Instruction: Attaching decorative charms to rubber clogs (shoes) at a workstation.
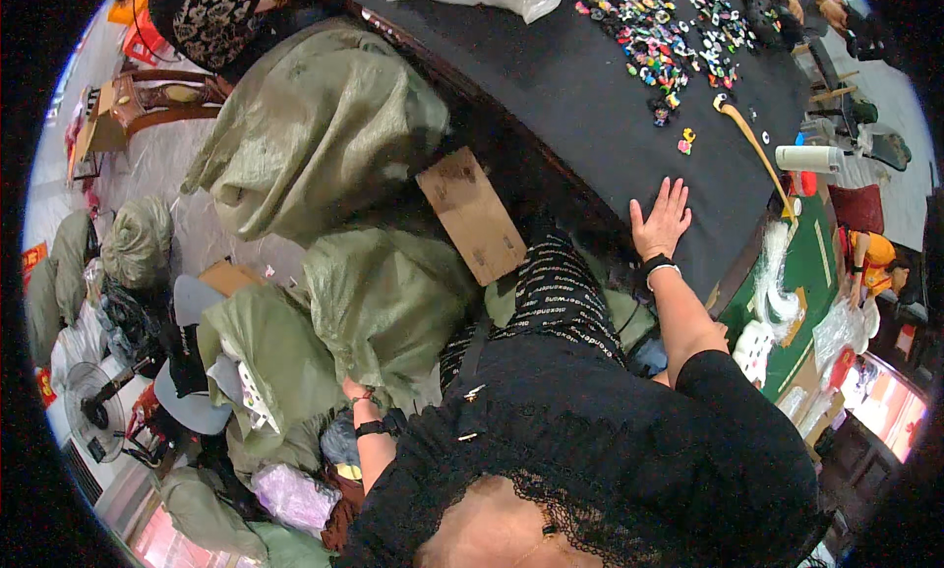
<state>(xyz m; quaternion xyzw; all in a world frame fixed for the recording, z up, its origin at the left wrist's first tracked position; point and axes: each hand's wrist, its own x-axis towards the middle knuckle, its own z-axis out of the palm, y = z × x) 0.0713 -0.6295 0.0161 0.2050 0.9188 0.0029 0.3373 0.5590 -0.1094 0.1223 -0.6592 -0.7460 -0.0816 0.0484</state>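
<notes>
My right hand lies flat on the black-covered table, palm down with fingers stretched out. Low on the left, my left hand is closed at the edge of a green woven sack; its fingertips are partly hidden by the folds. Beside it, another green woven sack gapes and shows white pieces inside. Many small colourful charms are spread over the far part of the table. One loose charm and a long wooden back scratcher lie beyond my right hand.
A large full sack stands at the left of the table, with a cardboard piece beside it. Further left are a fan, a wooden chair and bundled sacks. Green boards lie right; other people are around.
</notes>
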